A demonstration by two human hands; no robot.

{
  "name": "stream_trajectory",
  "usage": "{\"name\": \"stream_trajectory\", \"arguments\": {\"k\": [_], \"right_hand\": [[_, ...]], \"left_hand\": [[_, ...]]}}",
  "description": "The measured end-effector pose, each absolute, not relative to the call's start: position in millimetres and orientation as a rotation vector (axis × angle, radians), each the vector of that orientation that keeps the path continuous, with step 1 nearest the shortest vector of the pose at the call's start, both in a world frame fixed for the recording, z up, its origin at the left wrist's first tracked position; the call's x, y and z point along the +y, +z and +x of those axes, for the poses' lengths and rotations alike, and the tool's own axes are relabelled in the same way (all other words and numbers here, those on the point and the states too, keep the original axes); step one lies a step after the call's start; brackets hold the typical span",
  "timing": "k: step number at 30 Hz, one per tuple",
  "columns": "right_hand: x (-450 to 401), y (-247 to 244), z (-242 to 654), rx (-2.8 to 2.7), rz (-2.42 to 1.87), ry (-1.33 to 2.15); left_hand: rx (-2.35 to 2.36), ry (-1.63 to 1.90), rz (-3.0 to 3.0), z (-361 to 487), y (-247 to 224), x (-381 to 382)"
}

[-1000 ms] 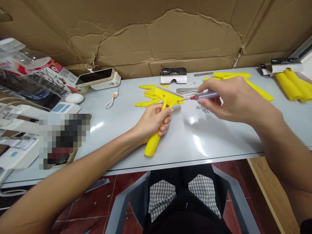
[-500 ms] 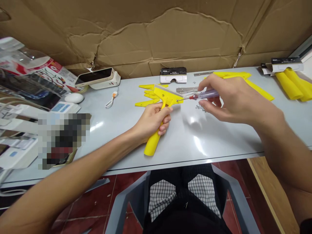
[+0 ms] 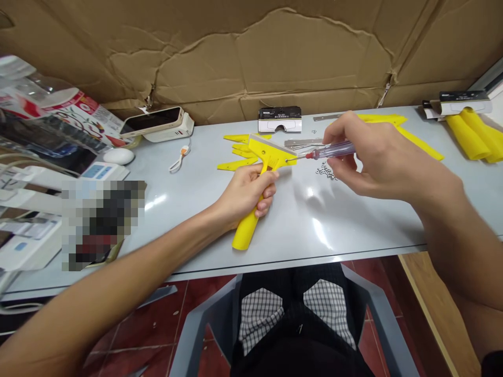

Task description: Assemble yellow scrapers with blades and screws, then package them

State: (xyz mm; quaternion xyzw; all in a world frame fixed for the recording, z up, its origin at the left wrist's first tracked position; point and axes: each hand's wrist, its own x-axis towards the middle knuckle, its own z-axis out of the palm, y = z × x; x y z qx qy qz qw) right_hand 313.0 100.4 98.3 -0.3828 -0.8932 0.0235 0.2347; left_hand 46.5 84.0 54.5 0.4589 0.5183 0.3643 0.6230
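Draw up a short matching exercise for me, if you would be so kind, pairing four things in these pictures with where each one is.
Things:
1. yellow plastic scraper
2. clear-handled screwdriver
3. small metal nuts
4. smartphone

Places:
A. resting on a white box
B. lying loose on the desk
C. held in the right hand
D. gripped in the left hand

Pairs: 1-D, 2-C, 3-B, 4-A

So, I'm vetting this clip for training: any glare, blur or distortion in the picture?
Head view: glare on the grey table top below the right hand; a pixelated patch hides something at left; the wide lens makes the left forearm loom large.
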Motion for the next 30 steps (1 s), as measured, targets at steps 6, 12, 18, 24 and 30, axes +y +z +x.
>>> {"name": "stream_trajectory", "arguments": {"k": [6,12,18,24,30], "right_hand": [[103.3,95.3,313.5,-2.418,-1.059,0.062],[102.8,96.8,313.6,-2.419,-1.083,-0.019],[101.1,97.5,311.8,-2.432,-1.025,0.048],[105.7,95.8,314.5,-2.429,-1.125,-0.061],[100.0,97.8,312.7,-2.463,-1.029,0.036]], "left_hand": [[1.2,0.831,1.05,46.0,54.3,84.0],[1.196,0.826,1.063,46.8,55.2,83.2],[1.201,0.826,1.051,47.2,55.6,83.2],[1.194,0.832,1.057,46.3,55.5,83.3],[1.184,0.835,1.061,46.2,54.5,83.1]]}}
